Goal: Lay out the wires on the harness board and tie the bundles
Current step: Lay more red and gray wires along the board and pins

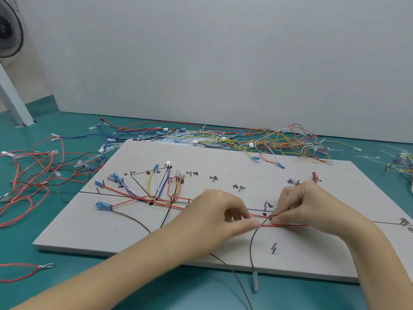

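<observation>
The harness board (223,253), a pale grey panel marked with black lines and handwritten labels, is seen lying flat on the teal counter (67,287). Both hands are brought together over its near-right part. A red wire (286,225) is pinched between thumb and fingers of the left hand (214,213), and the same red wire, together with a dark wire (252,247) that crosses it there, is pinched by the curled fingers of the right hand (299,204). The dark wire is seen dropping off the near edge of the board, ending in a grey sleeve (255,280) on the counter. Further left on the board, red, yellow, white and blue wires (156,186) are already routed around small pins, with blue terminals (104,206) at their ends. A pair of pins (273,248) stands bare near the front edge. Beyond the far edge, a tangled pile of loose wires (268,142) is spread out; a second heap of red and black wires (33,175) lies to the left. A fan (9,27) is glimpsed at far left.
</observation>
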Action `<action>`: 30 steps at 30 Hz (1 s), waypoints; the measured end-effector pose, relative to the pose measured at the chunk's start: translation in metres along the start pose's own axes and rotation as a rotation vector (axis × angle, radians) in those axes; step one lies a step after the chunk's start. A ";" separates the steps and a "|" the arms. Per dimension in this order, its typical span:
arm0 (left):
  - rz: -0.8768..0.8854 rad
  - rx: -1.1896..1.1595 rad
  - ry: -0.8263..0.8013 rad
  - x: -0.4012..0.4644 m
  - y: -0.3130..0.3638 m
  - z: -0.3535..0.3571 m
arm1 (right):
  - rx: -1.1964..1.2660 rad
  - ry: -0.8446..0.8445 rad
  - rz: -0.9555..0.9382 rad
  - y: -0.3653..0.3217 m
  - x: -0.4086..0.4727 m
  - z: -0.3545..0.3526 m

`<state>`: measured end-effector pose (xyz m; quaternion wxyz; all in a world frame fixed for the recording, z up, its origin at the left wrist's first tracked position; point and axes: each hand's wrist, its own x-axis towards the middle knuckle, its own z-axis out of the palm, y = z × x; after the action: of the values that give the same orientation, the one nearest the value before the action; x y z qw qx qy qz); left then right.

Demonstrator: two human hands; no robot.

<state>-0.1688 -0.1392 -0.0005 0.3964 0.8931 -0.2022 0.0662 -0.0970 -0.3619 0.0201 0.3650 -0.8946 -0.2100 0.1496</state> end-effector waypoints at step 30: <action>-0.146 0.116 0.091 -0.019 -0.088 -0.088 | -0.024 0.008 0.046 -0.001 0.001 0.002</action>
<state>-0.1460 -0.0156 -0.0058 0.3564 0.9231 -0.1140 0.0893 -0.0970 -0.3599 0.0197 0.3517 -0.9040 -0.1896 0.1520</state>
